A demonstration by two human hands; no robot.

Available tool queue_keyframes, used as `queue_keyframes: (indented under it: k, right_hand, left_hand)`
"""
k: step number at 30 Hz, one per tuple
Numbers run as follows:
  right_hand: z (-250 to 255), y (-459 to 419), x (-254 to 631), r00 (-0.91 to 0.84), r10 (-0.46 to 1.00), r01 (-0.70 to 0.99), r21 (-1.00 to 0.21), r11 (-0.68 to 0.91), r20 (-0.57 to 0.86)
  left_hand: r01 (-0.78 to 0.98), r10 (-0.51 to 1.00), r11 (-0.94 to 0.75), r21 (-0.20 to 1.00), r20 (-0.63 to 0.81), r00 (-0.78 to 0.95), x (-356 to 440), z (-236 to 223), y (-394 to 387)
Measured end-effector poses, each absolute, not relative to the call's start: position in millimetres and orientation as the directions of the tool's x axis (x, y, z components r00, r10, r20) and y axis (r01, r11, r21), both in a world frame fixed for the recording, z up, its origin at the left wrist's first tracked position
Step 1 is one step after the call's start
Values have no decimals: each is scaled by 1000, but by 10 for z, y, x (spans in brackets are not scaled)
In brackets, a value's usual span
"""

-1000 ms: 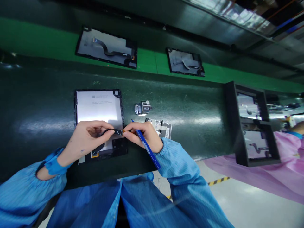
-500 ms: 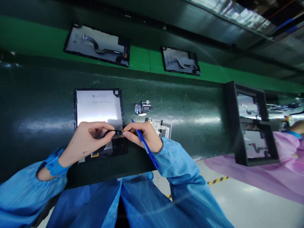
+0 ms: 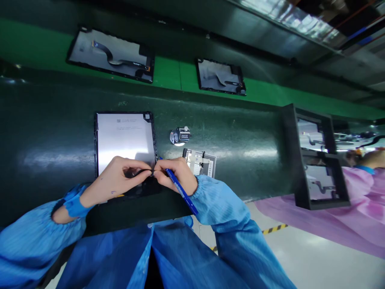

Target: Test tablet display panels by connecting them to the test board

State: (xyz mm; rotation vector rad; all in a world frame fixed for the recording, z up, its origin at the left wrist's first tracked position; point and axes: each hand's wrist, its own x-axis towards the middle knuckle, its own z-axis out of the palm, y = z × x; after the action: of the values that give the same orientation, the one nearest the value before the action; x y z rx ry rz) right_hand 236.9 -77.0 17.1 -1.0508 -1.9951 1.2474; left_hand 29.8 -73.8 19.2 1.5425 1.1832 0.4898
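In the head view, a tablet screen panel [image 3: 126, 136] lies with its silvery back up and its black frame on the dark table. Over its lower right part, my left hand [image 3: 120, 176] pinches a thin black flex cable [image 3: 141, 171] between thumb and forefinger. My right hand [image 3: 177, 174] closes thumb and forefinger at the cable's tip, fingertips almost meeting those of my left. A blue pen [image 3: 182, 192] rests slantwise in that same right hand. The cable's tip and the panel's lower edge are mostly hidden by my hands.
Beyond the panel stands a silver tally counter [image 3: 180, 135], with a small circuit-board part [image 3: 200, 162] nearer me. Two more screen panels, left [image 3: 111, 54] and right [image 3: 221, 76], lie on a green strip. A black two-compartment tray [image 3: 290, 156] stands right, near a person's pink sleeve [image 3: 361, 188].
The flex cable's end has turned and now shows as a thin edge between my fingertips. My fingertips have drawn closer together. Both far panels and the green strip's seam have shifted left.
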Motion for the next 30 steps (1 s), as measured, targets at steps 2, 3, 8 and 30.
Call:
queue_keyframes:
  k: [2,3,8,30]
  right_hand:
    - [214,-763,2402,-476,878,324,-918,230,52]
    - [255,-763,2430,-415,908,334,-919,211,58]
    - [482,-947,2466,186,924,161,-938,308,335]
    - [-82,-1147,1495,-299,954,513,-847,142,-21]
  left_hand:
    - [402,875,104,910,-275,397,306,194,-731]
    - [391,877,117,913,-280,391,304,204,-724]
    - [492,937,-21,870,-154,314,119,323,-555]
    - [846,955,-258,467,-11,297,-356,133,-187]
